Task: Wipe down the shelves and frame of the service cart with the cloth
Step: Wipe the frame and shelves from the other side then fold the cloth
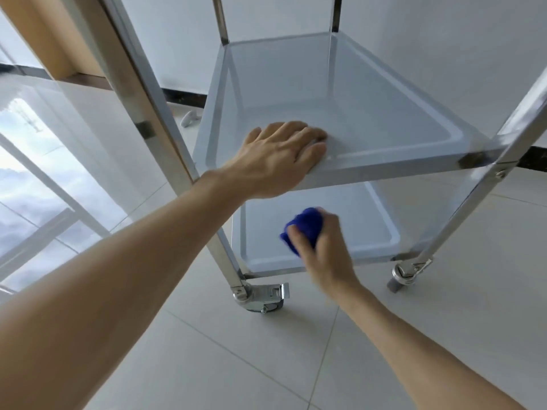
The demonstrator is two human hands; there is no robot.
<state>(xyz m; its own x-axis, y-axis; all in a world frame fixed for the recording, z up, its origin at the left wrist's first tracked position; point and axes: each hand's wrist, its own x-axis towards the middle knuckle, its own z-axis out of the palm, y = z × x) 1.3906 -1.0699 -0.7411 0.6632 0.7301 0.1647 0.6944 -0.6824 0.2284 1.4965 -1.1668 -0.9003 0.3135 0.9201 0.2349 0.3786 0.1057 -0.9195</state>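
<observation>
A steel service cart stands on a tiled floor, with a middle shelf [340,113] and a bottom shelf [355,226] in view. My left hand [275,156] rests over the front left rim of the middle shelf, fingers laid onto its surface. Below it, my right hand [322,247] grips a bunched blue cloth [303,224] on the front part of the bottom shelf; the hand is blurred. Shiny square posts [165,137] run up at the cart's corners.
Two castors, one at the front left [260,297] and one at the front right [404,273], carry the cart. A white wall with a dark skirting strip [183,97] stands behind. A small white object [189,118] lies on the floor at the back left. Glass panels are at the left.
</observation>
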